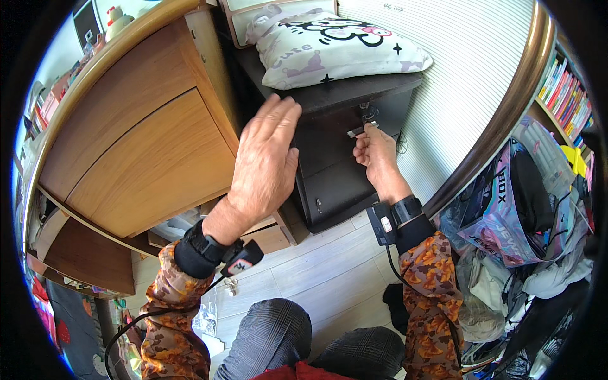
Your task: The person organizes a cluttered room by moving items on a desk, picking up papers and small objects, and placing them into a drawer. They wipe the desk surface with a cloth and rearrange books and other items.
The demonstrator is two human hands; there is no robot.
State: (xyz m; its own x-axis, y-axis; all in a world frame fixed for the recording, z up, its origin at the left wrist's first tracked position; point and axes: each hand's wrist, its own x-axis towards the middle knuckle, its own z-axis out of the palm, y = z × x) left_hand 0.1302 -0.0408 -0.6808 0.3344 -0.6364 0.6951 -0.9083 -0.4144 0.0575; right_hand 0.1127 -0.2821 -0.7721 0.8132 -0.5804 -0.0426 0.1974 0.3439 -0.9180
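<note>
In front of me stands a dark nightstand-like cabinet (342,178). My right hand (380,154) pinches a small dark bar with silver ends (354,133) at its upper front; whether this is a fixed pull handle, I cannot tell. Just above the fingertips sits a small metal fitting (365,107), possibly a lock, with a ring-like piece beside it. My left hand (266,161) is raised at the cabinet's left front edge, palm flat and holding nothing. Its fingertips blur slightly. Lower on the front is a small metal pull (319,205). A white printed fabric bag (342,52) lies on the cabinet top.
To the left is a curved wooden desk (152,156) with drawers. A ribbed white panel (456,66) rises behind the cabinet. Bags (517,213) and clutter crowd the right, below a bookshelf (565,90). Small metal items (231,287) and clear plastic (205,313) lie on the floor.
</note>
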